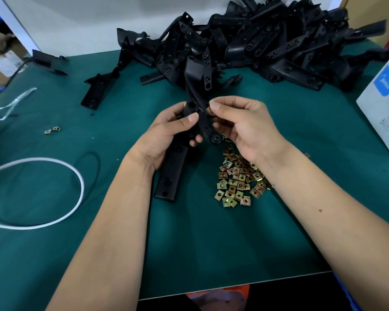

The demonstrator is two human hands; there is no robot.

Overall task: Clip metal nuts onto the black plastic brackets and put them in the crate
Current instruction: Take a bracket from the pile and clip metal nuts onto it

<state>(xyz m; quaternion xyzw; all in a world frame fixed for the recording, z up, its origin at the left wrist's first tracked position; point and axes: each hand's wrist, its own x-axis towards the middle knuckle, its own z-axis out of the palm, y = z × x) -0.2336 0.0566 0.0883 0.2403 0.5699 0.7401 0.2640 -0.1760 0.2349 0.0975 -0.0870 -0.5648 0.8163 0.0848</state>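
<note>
Steadying a black bracket (190, 131) upright in a curled left hand (169, 133), a worker's right hand (238, 122) pinches one metal nut (208, 110) against its edge, loose nuts (238, 178) heaped within reach on the green mat (121, 135).

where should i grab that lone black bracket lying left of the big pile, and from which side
Take the lone bracket by its long flat bar, near the middle, coming down from above with fingers across its narrow width. It lies flat on the green mat, apart from the pile, so both long edges look free; the far end is more irregular.
</note>
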